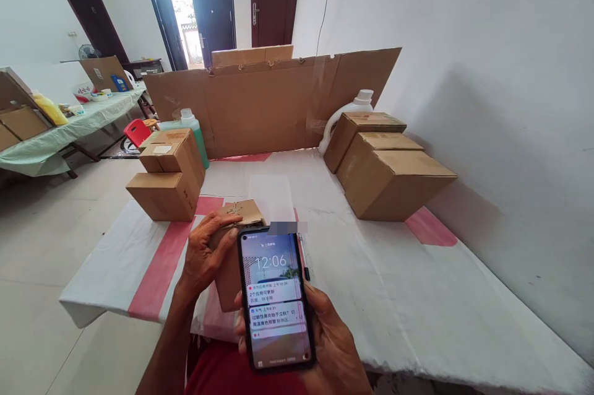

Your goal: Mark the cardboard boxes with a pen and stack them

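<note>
My right hand (331,333) is wrapped round a smartphone (273,296), its lit screen facing me and showing 12:06 above several notifications. The phone is upright, over the near edge of the table. To its left, my left hand (208,252) grips a small cardboard box (227,280), fingers across the top and thumb near the phone's upper corner. The box's top flap (248,212) looks worn at the back edge. The phone hides part of the box's right side. A thin dark-tipped object (306,272) shows just right of the phone; its kind is unclear.
Cardboard boxes (160,197) with a green-liquid bottle (200,141) stand at the left of the cloth-covered table (371,296). More boxes (399,190) and a white jug (341,113) stand right. A cardboard panel (269,110) spans the back, and a wall (510,104) borders the right.
</note>
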Tool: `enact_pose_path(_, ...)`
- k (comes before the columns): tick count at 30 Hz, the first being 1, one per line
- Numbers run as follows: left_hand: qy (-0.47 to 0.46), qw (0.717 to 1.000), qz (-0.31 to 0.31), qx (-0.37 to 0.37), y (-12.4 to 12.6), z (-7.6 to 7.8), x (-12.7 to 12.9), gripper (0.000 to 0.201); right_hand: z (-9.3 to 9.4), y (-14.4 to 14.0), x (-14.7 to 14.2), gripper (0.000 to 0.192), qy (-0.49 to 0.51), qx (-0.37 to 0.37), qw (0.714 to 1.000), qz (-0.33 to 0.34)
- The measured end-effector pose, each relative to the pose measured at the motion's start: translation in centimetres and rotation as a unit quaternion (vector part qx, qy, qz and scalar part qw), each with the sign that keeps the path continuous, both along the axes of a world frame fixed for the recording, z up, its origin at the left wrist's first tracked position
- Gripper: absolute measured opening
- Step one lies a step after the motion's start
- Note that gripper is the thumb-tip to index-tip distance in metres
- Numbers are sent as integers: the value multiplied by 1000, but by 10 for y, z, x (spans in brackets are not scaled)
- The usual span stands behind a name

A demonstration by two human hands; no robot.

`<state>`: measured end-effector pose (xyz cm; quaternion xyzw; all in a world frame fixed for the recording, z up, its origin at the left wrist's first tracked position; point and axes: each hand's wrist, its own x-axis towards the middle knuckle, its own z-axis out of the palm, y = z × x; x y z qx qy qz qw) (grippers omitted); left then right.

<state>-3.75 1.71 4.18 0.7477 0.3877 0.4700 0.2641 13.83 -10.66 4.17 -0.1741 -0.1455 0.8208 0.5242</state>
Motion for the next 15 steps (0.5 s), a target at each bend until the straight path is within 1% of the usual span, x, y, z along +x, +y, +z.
enact_pose_path(3,-6,1000,0,3,1,2,1,22,-2,-2,3,60,-14,32,999,2)
enact_pose_path(6,-1,1000,8,-2,5,3,0,22,0,2,16,72,-52,43,998,-15)
enact_pose_path(8,0,1000,11,-15,10,5,-1,23,-3,14,32,75,-102,28,992,-64)
enact_pose_path(9,-2,1000,11,-25,13,6,-2,25,-7,23,43,72,-143,13,984,-106)
enact_pose_path(10,-4,999,10,-34,17,7,-3,26,-15,34,55,69,-201,-1,967,-157)
enact_pose_path(11,-6,999,10,-43,22,7,-4,28,-25,46,68,65,-278,-15,937,-210)
enact_pose_path(12,-6,999,12,-49,27,8,-5,30,-37,58,82,63,-369,-23,892,-258)
enact_pose_path(13,-7,998,14,-55,33,9,-6,31,-51,69,96,64,-479,-21,828,-291)
enact_pose_path(14,-10,998,15,-63,39,9,-7,33,-65,79,110,66,-587,-24,752,-301)
enact_pose_path(15,-17,997,12,-77,45,10,-7,34,-78,87,123,66,-631,-34,712,-306)
